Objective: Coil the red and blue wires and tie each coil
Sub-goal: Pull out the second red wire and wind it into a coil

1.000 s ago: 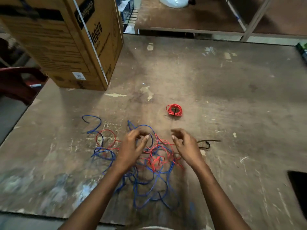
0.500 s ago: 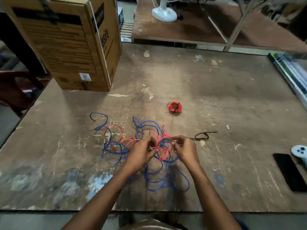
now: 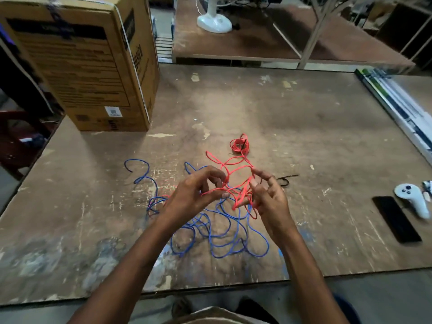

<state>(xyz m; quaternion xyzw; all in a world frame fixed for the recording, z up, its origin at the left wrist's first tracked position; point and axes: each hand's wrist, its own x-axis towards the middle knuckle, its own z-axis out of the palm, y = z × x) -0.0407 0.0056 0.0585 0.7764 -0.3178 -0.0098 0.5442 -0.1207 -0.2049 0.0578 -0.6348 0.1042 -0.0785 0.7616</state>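
Note:
A loose red wire (image 3: 230,170) hangs in tangled loops between my two hands, lifted above the table. My left hand (image 3: 194,195) pinches one strand of it. My right hand (image 3: 268,197) grips the other side, fingers partly spread. Under the hands a blue wire (image 3: 219,232) sprawls in many loops on the wooden table (image 3: 304,127), with one end curling off to the left. A small tied red coil (image 3: 239,146) lies beyond the hands. A black tie (image 3: 285,180) rests just right of my right hand.
A big cardboard box (image 3: 88,66) stands at the back left. A black phone (image 3: 396,222) and a white controller (image 3: 412,198) lie at the right. Long packaged tubes (image 3: 397,106) run along the right edge. A second table with a white fan base (image 3: 214,21) is behind.
Both hands have taken the red wire out of the tangle and raised it off the table, pulling its loops apart from the blue wire. The camera view has tilted up.

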